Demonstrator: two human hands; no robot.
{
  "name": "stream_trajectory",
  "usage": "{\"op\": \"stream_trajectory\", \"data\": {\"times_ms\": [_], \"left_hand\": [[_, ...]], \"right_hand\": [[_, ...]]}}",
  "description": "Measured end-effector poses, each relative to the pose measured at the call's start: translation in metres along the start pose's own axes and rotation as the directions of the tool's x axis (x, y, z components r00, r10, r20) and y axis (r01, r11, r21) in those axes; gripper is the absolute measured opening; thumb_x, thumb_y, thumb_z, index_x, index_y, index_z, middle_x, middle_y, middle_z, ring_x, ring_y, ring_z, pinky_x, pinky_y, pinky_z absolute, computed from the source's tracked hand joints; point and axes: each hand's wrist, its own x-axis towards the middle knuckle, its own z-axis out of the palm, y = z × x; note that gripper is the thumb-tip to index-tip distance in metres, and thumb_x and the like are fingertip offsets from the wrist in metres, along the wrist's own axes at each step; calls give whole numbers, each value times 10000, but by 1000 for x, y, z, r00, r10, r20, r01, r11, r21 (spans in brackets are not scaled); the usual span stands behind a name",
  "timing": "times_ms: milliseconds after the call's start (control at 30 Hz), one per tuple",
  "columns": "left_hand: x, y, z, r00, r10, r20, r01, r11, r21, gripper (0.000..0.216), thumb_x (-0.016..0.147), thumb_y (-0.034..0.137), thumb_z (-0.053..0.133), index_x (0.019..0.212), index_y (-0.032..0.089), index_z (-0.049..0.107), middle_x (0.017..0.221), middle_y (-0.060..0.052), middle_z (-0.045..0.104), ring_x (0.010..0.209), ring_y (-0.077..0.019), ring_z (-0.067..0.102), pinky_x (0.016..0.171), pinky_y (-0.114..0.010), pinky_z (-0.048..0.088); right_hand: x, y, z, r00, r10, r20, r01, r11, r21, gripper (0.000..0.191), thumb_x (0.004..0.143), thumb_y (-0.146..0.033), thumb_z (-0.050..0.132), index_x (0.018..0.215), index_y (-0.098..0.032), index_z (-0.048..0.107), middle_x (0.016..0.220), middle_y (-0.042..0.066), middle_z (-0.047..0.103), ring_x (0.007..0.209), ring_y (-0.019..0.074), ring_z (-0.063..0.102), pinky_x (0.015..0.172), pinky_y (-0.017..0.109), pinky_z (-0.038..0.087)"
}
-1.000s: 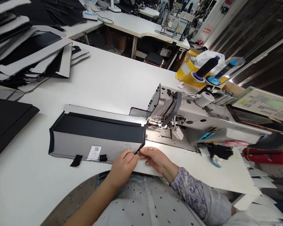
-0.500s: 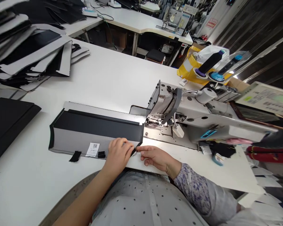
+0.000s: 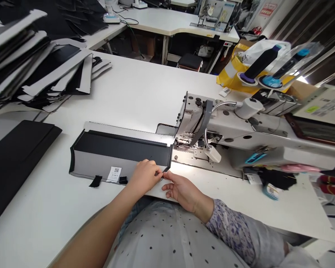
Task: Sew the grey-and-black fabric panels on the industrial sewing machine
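A long grey-and-black fabric panel (image 3: pixel 123 149) with black edge binding lies on the white table, its right end beside the sewing machine (image 3: pixel 195 130). A white label (image 3: pixel 114 174) with a square code sits on its grey part, and two short black tabs stick out along the near edge. My left hand (image 3: pixel 146 175) rests on the near right corner, thumb and fingers pinching the bound edge. My right hand (image 3: pixel 184 190) pinches the same corner from the right with thumb and forefinger, its other fingers loosely curled. The fingers partly hide the corner.
A tall stack of black-and-grey pieces (image 3: pixel 53 70) fills the far left. Nearer lies a folded black panel (image 3: pixel 22 156). Thread cones (image 3: pixel 261 65) stand behind the machine. Black scraps (image 3: pixel 279 178) and a small blue-and-white item (image 3: pixel 272 191) lie at the right.
My hands have drawn closer together at the panel's corner, and the left fingers now pinch next to the right ones. The whole view has shifted slightly; the panel stays beside the machine.
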Motion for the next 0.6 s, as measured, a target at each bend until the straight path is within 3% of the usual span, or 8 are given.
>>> {"op": "stream_trajectory", "data": {"times_ms": [167, 333, 433, 500, 600], "left_hand": [[2, 3, 7, 998, -52, -48, 49, 997, -53, 198, 774, 212, 556, 584, 211, 614, 773, -24, 613, 790, -186, 519, 693, -305, 373], [-2, 2, 16, 990, -103, -101, 92, 990, -107, 161, 786, 213, 546, 642, 203, 616, 804, -24, 599, 823, -179, 532, 729, -300, 396], [-2, -1, 20, 988, -110, -112, 99, 990, -97, 156, 795, 198, 538, 659, 202, 614, 804, -24, 597, 830, -179, 536, 745, -299, 401], [-2, -3, 23, 989, -92, -112, 82, 993, -87, 155, 798, 195, 531, 663, 203, 607, 810, -24, 598, 827, -179, 535, 750, -303, 403], [-1, -5, 24, 992, -75, -101, 67, 994, -81, 156, 802, 194, 518, 668, 204, 597, 819, -25, 595, 828, -182, 526, 745, -305, 405]], "right_hand": [[-3, -1, 7, 999, 6, -42, -6, 1000, -9, 290, 758, -426, 642, 911, -180, 645, 1095, 63, 550, 719, 116, 537, 521, 235, 406], [0, 3, -4, 1000, -22, -22, 21, 1000, -13, 366, 751, -473, 646, 967, -178, 658, 1212, 85, 549, 762, 123, 546, 554, 229, 416], [5, 4, -18, 996, -85, 8, 86, 981, -172, 394, 796, -500, 607, 1010, -175, 665, 1113, 90, 593, 734, 122, 541, 581, 243, 415], [9, 1, -26, 985, -163, 64, 175, 885, -431, 359, 865, -471, 534, 1003, -170, 672, 941, 72, 624, 684, 127, 527, 615, 266, 425], [15, -3, -32, 917, -333, 221, 378, 543, -750, 271, 926, -319, 463, 955, -174, 690, 918, 62, 645, 794, 155, 567, 776, 303, 455]]}}
